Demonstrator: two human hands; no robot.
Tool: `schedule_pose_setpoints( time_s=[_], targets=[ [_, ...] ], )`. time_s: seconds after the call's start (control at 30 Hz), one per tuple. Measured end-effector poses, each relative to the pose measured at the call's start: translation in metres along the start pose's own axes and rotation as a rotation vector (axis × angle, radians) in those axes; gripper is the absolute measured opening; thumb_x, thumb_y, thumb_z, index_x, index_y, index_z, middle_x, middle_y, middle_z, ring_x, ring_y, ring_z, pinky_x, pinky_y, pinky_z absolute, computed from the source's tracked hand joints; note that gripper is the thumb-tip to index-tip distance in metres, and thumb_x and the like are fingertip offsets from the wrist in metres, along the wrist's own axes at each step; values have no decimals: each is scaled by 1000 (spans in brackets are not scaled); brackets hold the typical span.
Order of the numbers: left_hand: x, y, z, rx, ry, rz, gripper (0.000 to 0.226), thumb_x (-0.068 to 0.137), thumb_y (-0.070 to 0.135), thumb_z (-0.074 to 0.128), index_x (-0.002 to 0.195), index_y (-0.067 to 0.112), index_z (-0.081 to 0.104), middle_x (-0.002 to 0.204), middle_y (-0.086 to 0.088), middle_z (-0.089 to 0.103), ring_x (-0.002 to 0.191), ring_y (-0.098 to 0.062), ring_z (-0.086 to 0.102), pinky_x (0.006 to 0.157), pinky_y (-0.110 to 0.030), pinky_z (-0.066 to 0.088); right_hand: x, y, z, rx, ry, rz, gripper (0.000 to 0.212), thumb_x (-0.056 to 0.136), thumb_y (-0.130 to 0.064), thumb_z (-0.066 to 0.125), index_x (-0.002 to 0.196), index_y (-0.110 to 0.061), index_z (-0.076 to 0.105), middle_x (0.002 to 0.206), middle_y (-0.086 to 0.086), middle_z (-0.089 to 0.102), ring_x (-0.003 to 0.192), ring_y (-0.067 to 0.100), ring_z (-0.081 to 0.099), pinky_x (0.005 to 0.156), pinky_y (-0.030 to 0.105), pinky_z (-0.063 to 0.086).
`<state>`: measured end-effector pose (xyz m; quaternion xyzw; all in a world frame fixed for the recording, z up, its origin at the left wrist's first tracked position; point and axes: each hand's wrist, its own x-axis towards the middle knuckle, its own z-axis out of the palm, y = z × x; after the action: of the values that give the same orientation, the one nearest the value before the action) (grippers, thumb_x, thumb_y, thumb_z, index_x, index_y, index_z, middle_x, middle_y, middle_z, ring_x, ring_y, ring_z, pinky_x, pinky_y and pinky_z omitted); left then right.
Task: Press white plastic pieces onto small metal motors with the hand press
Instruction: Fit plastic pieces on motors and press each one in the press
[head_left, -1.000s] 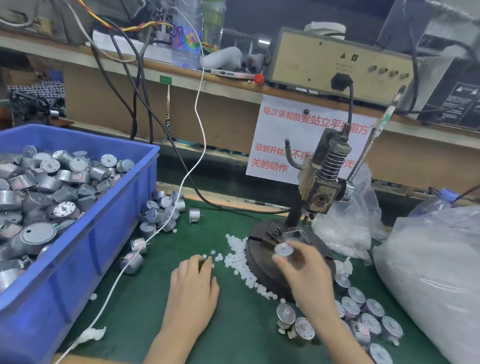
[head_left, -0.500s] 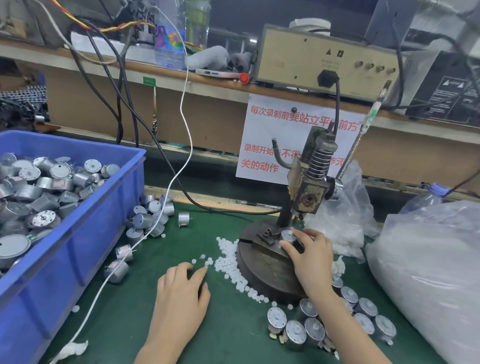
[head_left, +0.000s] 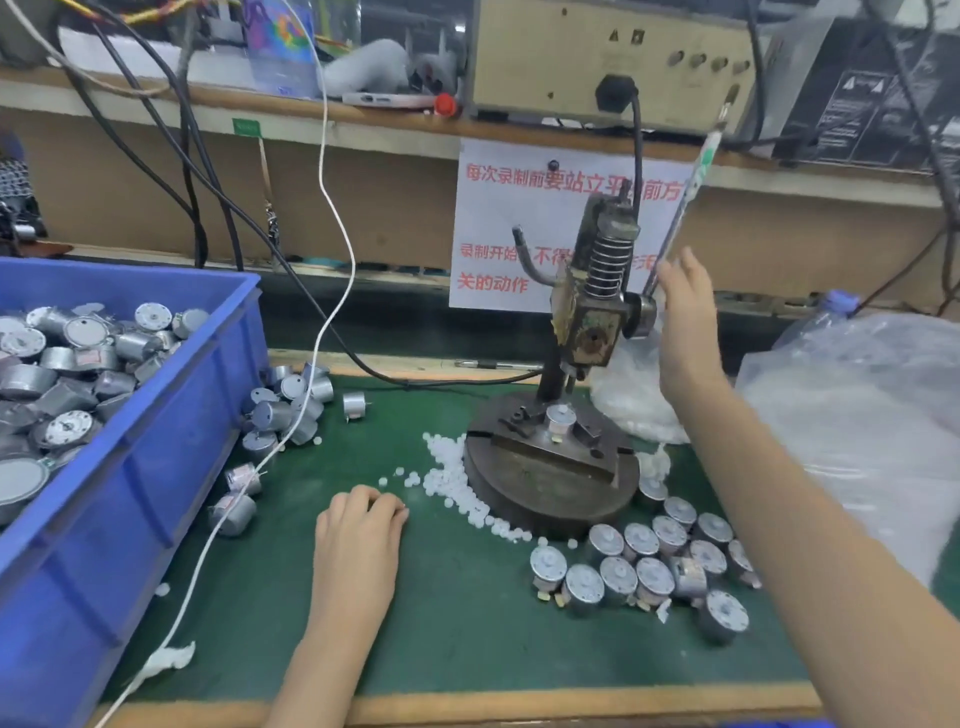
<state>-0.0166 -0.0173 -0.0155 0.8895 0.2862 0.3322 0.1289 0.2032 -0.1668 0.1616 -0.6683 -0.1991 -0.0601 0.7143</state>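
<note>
Metal lever (head_left: 680, 208) of the hand press (head_left: 592, 312), with the right hand (head_left: 685, 322) raised against its lower part. The fingers are extended and not seen to wrap the rod. The left hand (head_left: 358, 540) rests on the green tabletop (head_left: 441, 623), well apart from the right. Its fingertips are bent down at the near end of the trail of white plastic pieces (head_left: 457, 483); whether it pinches one cannot be told.

The motor (head_left: 560, 418) to be pressed stands upright in the fixture on the round base (head_left: 550, 483), directly under the ram. Its top looks pale, but a seated white piece cannot be confirmed. A cluster of motors (head_left: 644, 566) lies near right of the base. Loose motors (head_left: 291, 410) lie to its left, beside the blue bin (head_left: 130, 467).

Step in hand, as judged: the press stroke. Close the fingers fully round the lever and pull it down in one smooth, steady motion. Check first that the piece sits square on the shaft, since a tilted piece would likely jam or crack. Keep the left hand off the base, and stop once resistance firms.

Against half a second earlier, the right hand has left the fixture, where it was seating the motor, and risen to the lever. The motor now stands alone. The left hand remains by the white pieces.
</note>
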Motion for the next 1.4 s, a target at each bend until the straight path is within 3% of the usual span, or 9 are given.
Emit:
schedule_pose_setpoints(
  time_s=[0.1,0.27,0.47,0.63,0.73,0.83,0.93,1.13,1.4],
  targets=[
    [-2,1,-1,-20,-48,-15,14,68,2,79,67,6,66,71,-8,59,66,-33,55,62,-38,42,33,-26,-3,74,94,7,45,93,-17,44,137,-8,41,129,8,53,108,14,54,86,22,43],
    [1,2,0,-31,-68,-36,12,72,11,78,69,7,67,73,-7,59,70,-32,55,65,-37,40,28,-49,-12,262,38,-83,16,85,-19,51,96,-9,54,72,-3,52,61,8,54,72,26,48],
    [5,0,0,-225,-98,-222,20,90,20,58,71,15,64,84,0,57,79,-19,43,75,-28,27,-28,-30,-27,281,-14,-190,25,81,-18,53,58,-22,44,55,-11,47,65,10,51,78,23,46],
    [6,-5,-4,-387,-107,-294,25,88,19,61,65,28,55,80,6,55,84,-20,48,77,-31,34,-26,-29,-25,250,18,-227,21,89,-11,48,69,-19,47,62,-11,57,74,11,58,88,26,47],
    [6,-3,-5,-384,-107,-286,25,85,17,66,64,29,56,80,6,56,84,-22,50,78,-33,38,-31,-13,-22,112,66,-241,16,85,-16,49,97,-26,53,98,-8,63,100,6,59,93,20,45],
    [6,-4,-5,-383,-115,-278,22,83,16,67,66,27,57,80,7,56,85,-21,50,80,-33,38,-36,19,-19,-90,105,22,24,92,-14,48,115,-13,55,104,-7,58,111,13,55,92,24,45],
    [4,-4,-7,-405,-112,-286,24,83,16,67,65,28,57,79,9,56,85,-18,50,77,-31,37,-52,61,-14,-435,-99,283,28,94,-18,45,117,-10,60,93,0,62,95,18,60,75,31,44],
    [4,-5,-7,-465,-74,-353,15,83,13,67,70,18,64,80,7,59,84,-19,55,74,-29,38,-70,99,3,-806,-404,-107,44,93,-31,53,134,-17,48,140,-1,48,132,18,39,111,38,27],
    [4,-2,-8,-376,-109,-288,18,80,18,71,69,28,62,81,13,56,84,-17,52,85,-37,41,-78,87,5,-950,-340,-262,36,86,-35,64,118,-20,62,111,-4,63,106,17,52,97,34,37]
  ],
)
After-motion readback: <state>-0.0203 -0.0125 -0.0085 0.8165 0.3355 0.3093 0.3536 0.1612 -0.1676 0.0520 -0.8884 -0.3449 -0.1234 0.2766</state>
